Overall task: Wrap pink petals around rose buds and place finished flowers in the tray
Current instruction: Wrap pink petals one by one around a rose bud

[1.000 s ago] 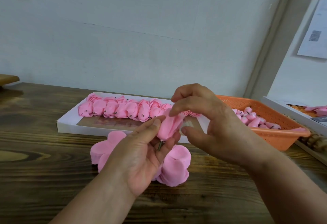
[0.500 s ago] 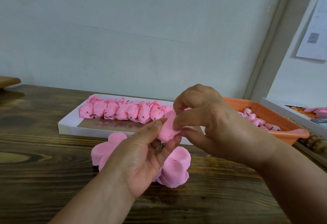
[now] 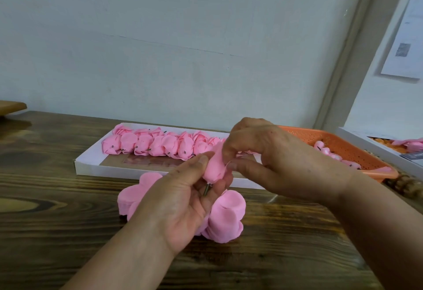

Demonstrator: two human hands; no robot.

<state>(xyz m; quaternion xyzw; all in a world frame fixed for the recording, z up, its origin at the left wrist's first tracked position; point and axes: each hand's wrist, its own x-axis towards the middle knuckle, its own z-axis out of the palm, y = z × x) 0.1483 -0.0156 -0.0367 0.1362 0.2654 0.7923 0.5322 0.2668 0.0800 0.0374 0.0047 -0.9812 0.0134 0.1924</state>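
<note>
My left hand (image 3: 183, 202) grips a pink rose bud (image 3: 214, 168) between thumb and fingers, its short dark stem poking down past my palm. My right hand (image 3: 274, 163) pinches the pink petal at the bud's right side, thumb below and fingertips on top. Behind them lies a white flat tray (image 3: 91, 166) holding a row of several finished pink flowers (image 3: 155, 145). Stacks of loose pink petals (image 3: 229, 218) lie on the table under my left hand, partly hidden by it.
An orange mesh basket (image 3: 357, 150) with several pink buds sits at the right. A white box (image 3: 375, 150) with more pink and orange pieces lies further right. The dark wooden table (image 3: 57, 221) runs to the wall behind.
The petal that stood up loosely above the bud is now folded down tight around it. My right hand's fingers have closed in over the bud's top.
</note>
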